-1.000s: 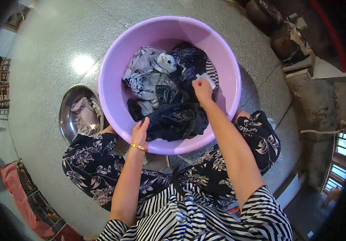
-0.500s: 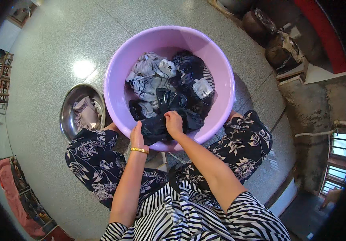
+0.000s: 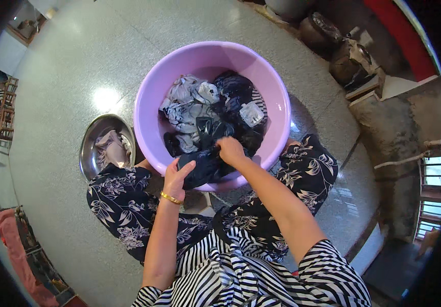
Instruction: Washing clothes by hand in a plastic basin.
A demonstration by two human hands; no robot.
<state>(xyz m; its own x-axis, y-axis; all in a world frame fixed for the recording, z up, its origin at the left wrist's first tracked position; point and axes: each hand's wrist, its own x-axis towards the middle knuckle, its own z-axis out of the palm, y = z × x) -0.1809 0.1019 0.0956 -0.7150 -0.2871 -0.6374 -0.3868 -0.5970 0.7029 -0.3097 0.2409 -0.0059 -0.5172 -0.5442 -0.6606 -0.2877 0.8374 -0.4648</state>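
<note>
A large lilac tub (image 3: 146, 97) stands on the floor between my knees with wet clothes in it. A black garment (image 3: 202, 171) is bunched at its near side. My left hand (image 3: 176, 178) grips the garment's left end at the rim, thumb raised and the other fingers partly behind the cloth. My right hand (image 3: 231, 151), fingers curled, presses on the garment's upper right part. Farther in lie grey-and-white clothes (image 3: 183, 120) on the left and dark clothes (image 3: 233, 87) on the right. A whitish square object (image 3: 252, 114) rests on the dark ones.
Left of the tub stands a steel basin (image 3: 88, 151) holding a pale pinkish cloth (image 3: 112, 148). Dark round pots (image 3: 320, 29) sit at the far right by a low wall (image 3: 384, 123). A wooden chair (image 3: 3, 110) is at the far left.
My right hand has moved slightly up and right over the black garment. The left hand has turned, its thumb now lifted over the cloth. The view has shifted a little.
</note>
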